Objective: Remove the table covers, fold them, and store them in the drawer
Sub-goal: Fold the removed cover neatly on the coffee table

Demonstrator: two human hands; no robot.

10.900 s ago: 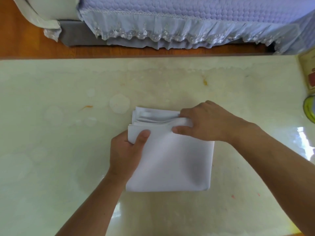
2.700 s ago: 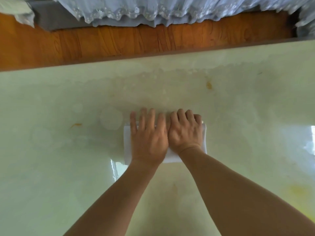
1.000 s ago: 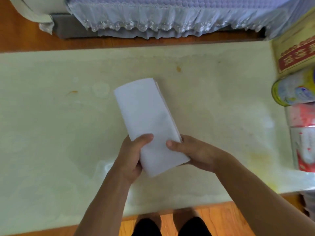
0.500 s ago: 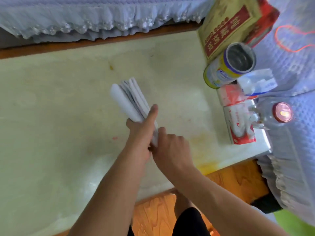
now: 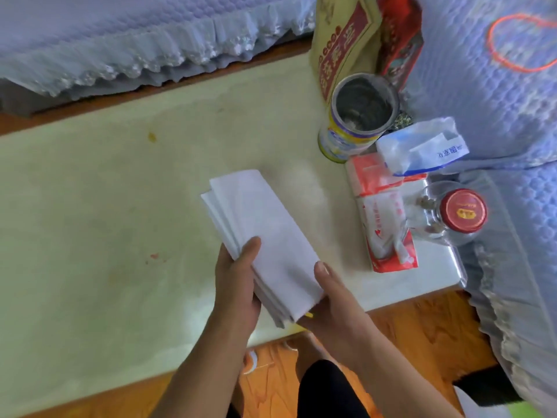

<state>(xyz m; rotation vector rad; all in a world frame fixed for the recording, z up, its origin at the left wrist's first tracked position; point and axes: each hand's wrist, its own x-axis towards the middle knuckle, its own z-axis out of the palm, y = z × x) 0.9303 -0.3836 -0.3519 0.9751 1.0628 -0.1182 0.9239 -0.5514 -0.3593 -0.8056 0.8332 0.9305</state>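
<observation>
A white table cover [image 5: 265,233], folded into a long narrow stack of layers, is held above the pale marble tabletop [image 5: 99,212]. My left hand [image 5: 236,285] grips its near left edge, thumb on top. My right hand [image 5: 331,303] holds the near right corner from below, thumb against the side. The stack points away from me toward the upper left, flat side up. No drawer is in view.
At the table's right end stand an open tin can [image 5: 357,114], a yellow-red box [image 5: 343,40], red-white tissue packs [image 5: 384,218], a plastic bag [image 5: 422,144] and a red-capped glass bottle [image 5: 452,215]. Quilted blue sofa covers [image 5: 497,95] lie behind and right. Wooden floor [image 5: 422,333] below.
The folded cover has turned from edge-up to flat side up. My right hand has shifted from beside my left hand to the near right corner. The view has swung slightly right.
</observation>
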